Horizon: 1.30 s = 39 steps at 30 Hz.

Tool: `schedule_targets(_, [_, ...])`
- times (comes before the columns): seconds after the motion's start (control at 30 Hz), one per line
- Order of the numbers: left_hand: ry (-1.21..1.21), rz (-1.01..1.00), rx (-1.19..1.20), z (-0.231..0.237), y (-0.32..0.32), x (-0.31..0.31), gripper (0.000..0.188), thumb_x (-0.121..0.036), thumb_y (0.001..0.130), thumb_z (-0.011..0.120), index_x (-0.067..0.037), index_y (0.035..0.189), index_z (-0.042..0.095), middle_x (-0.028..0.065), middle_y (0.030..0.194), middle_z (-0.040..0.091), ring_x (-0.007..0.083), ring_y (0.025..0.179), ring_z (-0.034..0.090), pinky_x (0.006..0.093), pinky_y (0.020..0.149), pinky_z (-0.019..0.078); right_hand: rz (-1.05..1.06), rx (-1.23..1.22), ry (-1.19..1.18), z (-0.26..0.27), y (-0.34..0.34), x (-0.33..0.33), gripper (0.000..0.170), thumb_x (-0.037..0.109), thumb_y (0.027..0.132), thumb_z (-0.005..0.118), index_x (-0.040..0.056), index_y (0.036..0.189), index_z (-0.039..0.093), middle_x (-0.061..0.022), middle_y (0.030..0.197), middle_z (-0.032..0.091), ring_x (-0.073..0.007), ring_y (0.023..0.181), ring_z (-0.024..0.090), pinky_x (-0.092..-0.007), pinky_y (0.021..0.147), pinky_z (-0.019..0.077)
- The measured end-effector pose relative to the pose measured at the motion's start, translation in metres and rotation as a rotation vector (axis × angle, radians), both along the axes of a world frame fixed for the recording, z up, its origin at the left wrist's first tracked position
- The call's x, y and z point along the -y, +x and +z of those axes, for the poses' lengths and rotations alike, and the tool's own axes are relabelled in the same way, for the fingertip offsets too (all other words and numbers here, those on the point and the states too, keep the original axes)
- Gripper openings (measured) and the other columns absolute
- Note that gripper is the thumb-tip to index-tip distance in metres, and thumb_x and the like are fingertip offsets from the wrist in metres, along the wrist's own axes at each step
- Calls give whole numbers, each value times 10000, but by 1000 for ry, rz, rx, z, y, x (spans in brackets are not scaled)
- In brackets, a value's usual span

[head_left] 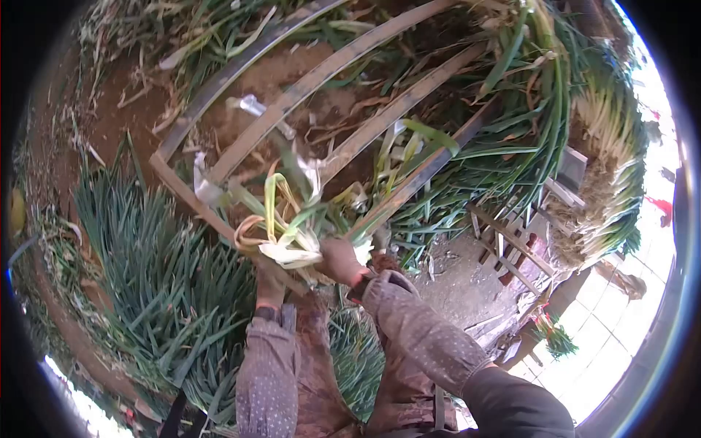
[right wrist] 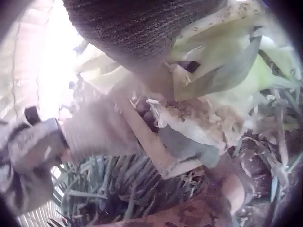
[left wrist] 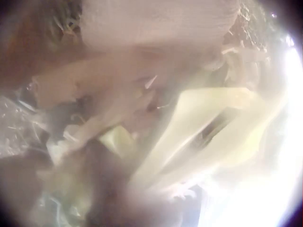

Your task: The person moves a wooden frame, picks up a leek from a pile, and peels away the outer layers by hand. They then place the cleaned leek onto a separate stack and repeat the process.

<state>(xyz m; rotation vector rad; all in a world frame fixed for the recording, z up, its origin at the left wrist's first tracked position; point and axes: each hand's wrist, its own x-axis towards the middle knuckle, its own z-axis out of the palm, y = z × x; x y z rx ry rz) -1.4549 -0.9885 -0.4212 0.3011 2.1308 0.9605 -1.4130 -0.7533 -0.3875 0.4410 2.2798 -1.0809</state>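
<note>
In the head view a clump of pale, yellow-green peeled onion leaves (head_left: 292,252) sits between the two hands, at the near edge of a slatted wooden frame (head_left: 292,95). My right hand (head_left: 339,260), in a knit glove, grips the clump from the right. From the lower left my left hand (head_left: 270,286) holds the same leaves; they cover part of its fingers. Broad pale leaves (left wrist: 189,132) fill the left wrist view, which is blurred. The right wrist view has the left hand (right wrist: 102,125) beside the leaves (right wrist: 222,66), under the right hand's dark knit glove (right wrist: 137,38).
Long green onions (head_left: 168,270) lie thickly on the left. Another heap of green onions (head_left: 482,175) spreads over the right side, with white-stemmed bundles (head_left: 606,146) stacked beyond. A small wooden rack (head_left: 511,248) stands at the right. Loose leaf scraps litter the brown ground (head_left: 255,80).
</note>
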Motion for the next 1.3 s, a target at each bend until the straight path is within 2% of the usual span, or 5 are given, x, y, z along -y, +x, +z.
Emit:
schedule_targets(0.2, [503,1126,858,103,4,-31,492,-321,987,522,-18,1327,335,133,1139,509,242,1019,523,370,901,460,-583,-250,-346,140,63,-149,445,166,803,697,4,1195,564,-67,961,674,-170,812,644,-304,730,536])
schedule_targets(0.47, [453,606,655,329,-17,-87,468,-430,999,512,36,1041,509,77,936,532,182,894,554,351,852,479,-1386,-325,192,281,309,-279,91,113,795,649,42,846,677,18,781,638,-86,695,572,-280,627,473])
schedule_targets(0.77, [426,491,576,488,-18,-159,503,-409,1008,510,79,940,607,76,858,594,158,844,577,329,813,504,-888,51,669,215,307,-211,613,483,834,670,-45,1141,614,-201,1104,670,-347,942,645,-425,828,489])
schedule_targets(0.97, [441,393,599,520,-26,-178,554,-453,1020,449,71,962,621,109,938,646,155,856,603,318,815,513,-1468,-252,-1607,303,110,-199,500,517,993,453,100,1260,525,-126,1202,612,-278,1031,640,-400,902,515])
schedule_targets(1.3, [674,278,637,537,-172,-131,573,-490,941,587,38,1154,515,75,1020,604,162,933,598,304,857,489,-1744,-244,-1259,307,-86,-162,226,273,903,625,109,776,536,-47,610,566,-220,517,566,-364,533,523])
